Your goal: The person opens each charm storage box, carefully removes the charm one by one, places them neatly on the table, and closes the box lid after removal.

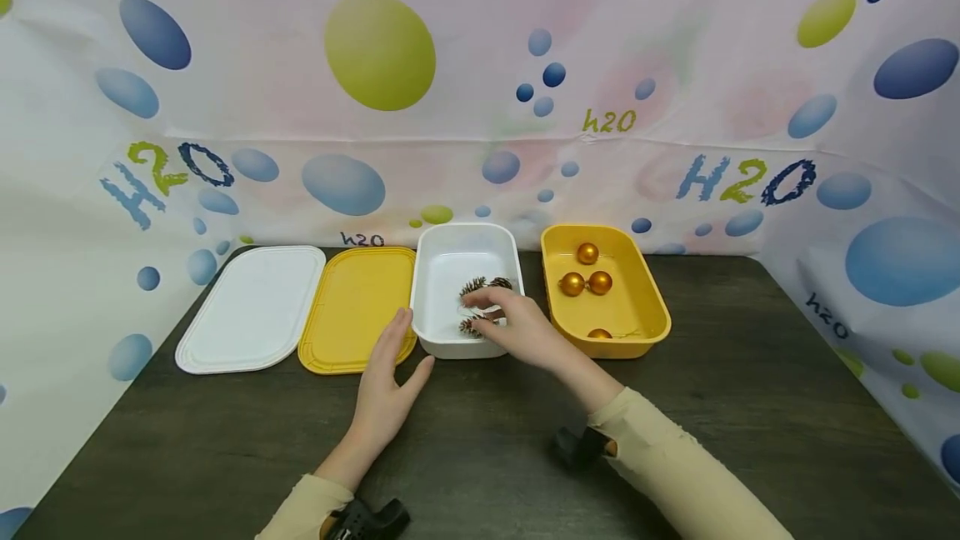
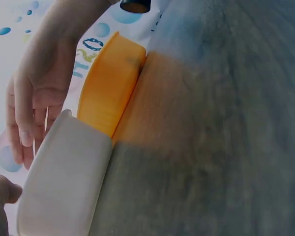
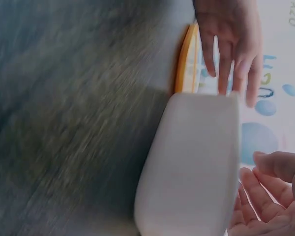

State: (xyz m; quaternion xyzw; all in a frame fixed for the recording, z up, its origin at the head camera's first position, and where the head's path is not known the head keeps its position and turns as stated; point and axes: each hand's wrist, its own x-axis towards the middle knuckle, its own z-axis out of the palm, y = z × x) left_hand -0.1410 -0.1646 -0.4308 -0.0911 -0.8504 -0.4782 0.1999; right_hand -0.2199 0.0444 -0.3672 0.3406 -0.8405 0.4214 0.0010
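Over the white container [image 1: 467, 352] reaches my right hand [image 1: 528, 332], its fingers loosely bent above the pine cones [image 1: 473, 285] inside. Nothing shows between its thumb and fingertips; in the right wrist view, the right hand [image 3: 268, 201] is beside the container's rim. Part of the pine cones is hidden beneath that hand. My left hand [image 1: 384, 398] is at the container's left front corner, fingers extended and thumb spread. Its fingertips overlap the edge of the yellow lid [image 1: 360, 298] in the head view.
Right of the white container stands a yellow container [image 1: 633, 307] with several gold balls [image 1: 588, 253] in it. A white lid [image 1: 251, 307] lies at the far left, against the yellow lid. Behind the dark table [image 1: 480, 457] hangs a patterned backdrop [image 1: 465, 107].
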